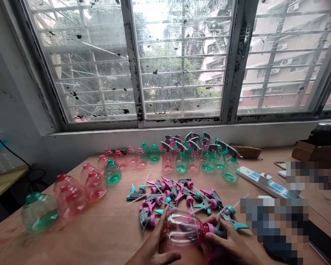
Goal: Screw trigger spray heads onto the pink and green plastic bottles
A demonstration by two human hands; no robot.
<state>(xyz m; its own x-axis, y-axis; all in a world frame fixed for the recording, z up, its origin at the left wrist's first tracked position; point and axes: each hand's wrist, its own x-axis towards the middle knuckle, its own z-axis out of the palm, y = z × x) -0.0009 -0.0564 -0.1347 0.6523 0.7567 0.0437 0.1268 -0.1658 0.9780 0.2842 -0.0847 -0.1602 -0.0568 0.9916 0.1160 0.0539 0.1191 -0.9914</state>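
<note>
A clear pink bottle (183, 230) lies sideways in front of me, its neck pointing right. Around its base end is my left hand (157, 241), thumb below and fingers along the far side. My right hand (227, 239) is closed round a grey and pink trigger spray head (219, 231) at the bottle's neck; whether it is fully threaded I cannot tell. Just beyond the bottle lies a heap of loose spray heads (179, 191), pink-grey and teal-grey, with thin tubes. One teal-grey spray head (231, 217) rests close to my right hand.
Pink bottles (71, 200) and green bottles (40, 213) without heads stand along the left. Several bottles with spray heads (194, 158) are grouped at the back. To the right are a white power strip (267, 182), a cardboard box (317, 149) and blurred items.
</note>
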